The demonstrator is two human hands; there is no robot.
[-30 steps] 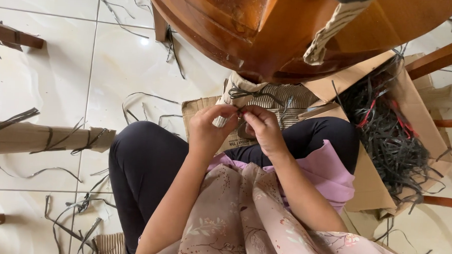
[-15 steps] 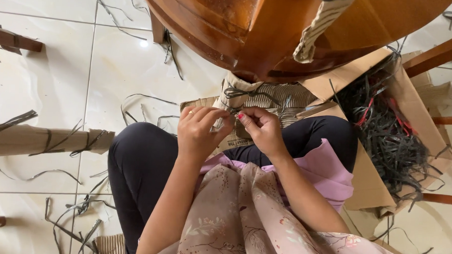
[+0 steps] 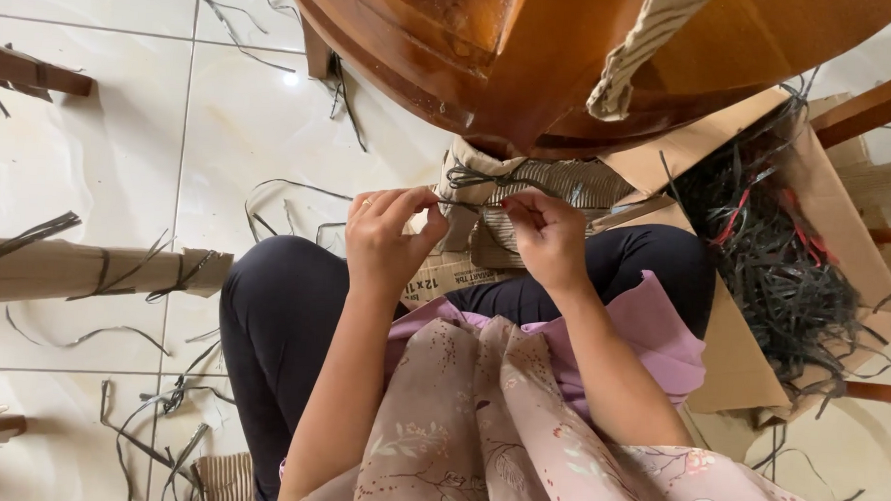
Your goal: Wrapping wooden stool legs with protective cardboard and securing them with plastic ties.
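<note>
Head view looks straight down at me sitting on the pale glossy tiled floor (image 3: 124, 140), knees up in black trousers, with the round brown wooden counter (image 3: 531, 56) looming just beyond my hands. To my right an open brown cardboard box (image 3: 841, 245) holds a tangle of black and red strips (image 3: 771, 272); loose dark offcuts lie scattered over the tiles.

Between my knees and the counter's pedestal sits the ribbed beige-and-grey corrugated bundle (image 3: 556, 185), resting on a flat piece of cardboard. Across its top runs the thin black strip (image 3: 478, 175), a loose loop of it showing near the middle.

My left hand (image 3: 392, 241) has its fingers pinched closed on one end of that strip; my right hand (image 3: 548, 236) pinches the other end the same way, thumb against forefinger.

I judge I am midway through tying the strip around the bundle: the knot looks formed but slack. The next move calls for an even outward pull from both hands, firm enough to cinch without snapping the strip.

The strip's long axis runs left to right between my hands, roughly level, its ends pointing towards each hand.
</note>
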